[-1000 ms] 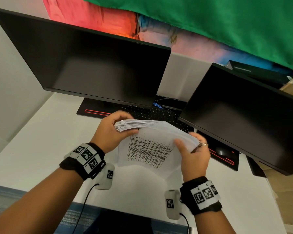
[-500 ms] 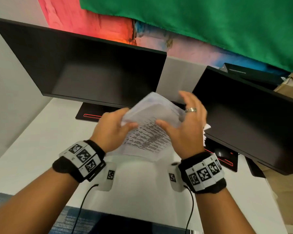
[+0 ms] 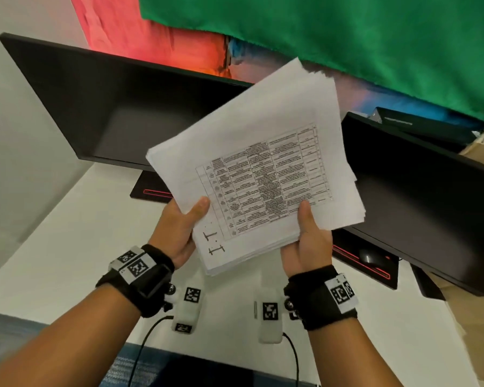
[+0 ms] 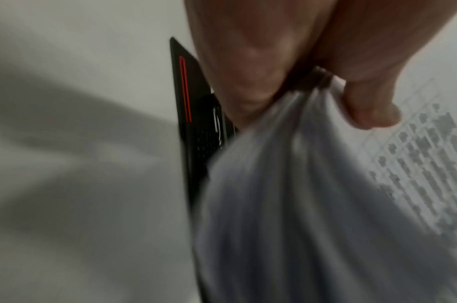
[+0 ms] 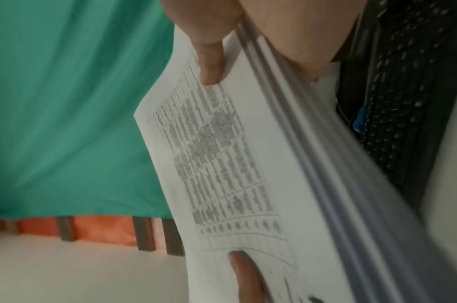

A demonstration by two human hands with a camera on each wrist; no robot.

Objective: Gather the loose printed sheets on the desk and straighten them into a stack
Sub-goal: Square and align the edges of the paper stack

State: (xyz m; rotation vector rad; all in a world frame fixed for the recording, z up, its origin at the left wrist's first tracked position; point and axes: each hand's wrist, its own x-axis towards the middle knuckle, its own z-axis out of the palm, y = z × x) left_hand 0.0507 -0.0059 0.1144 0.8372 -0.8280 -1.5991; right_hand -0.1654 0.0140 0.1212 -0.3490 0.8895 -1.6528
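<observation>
A thick stack of printed sheets [image 3: 263, 163] is held up in the air above the white desk [image 3: 67, 247], its top page showing a printed table. My left hand [image 3: 179, 230] grips the stack's lower left edge, thumb on top. My right hand [image 3: 308, 241] grips the lower right edge, thumb lying on the top page. The far edges of the sheets are fanned and uneven. In the left wrist view the sheets [image 4: 299, 184] spread out from my left hand [image 4: 325, 96]. In the right wrist view my right hand's thumb [image 5: 211, 61] presses on the sheets [image 5: 235, 164].
Two dark monitors [image 3: 109, 107] [image 3: 419, 196] stand behind the sheets. A black keyboard [image 5: 403, 102] lies on a black desk mat with a red stripe [image 3: 151, 191], and a dark mouse [image 3: 369, 256] sits at the right. A green cloth [image 3: 347, 37] hangs on the wall.
The bundle was bent and edge-on between my hands; now it is lifted higher and turned flat, face toward me. My right hand has shifted from the top to the lower right edge.
</observation>
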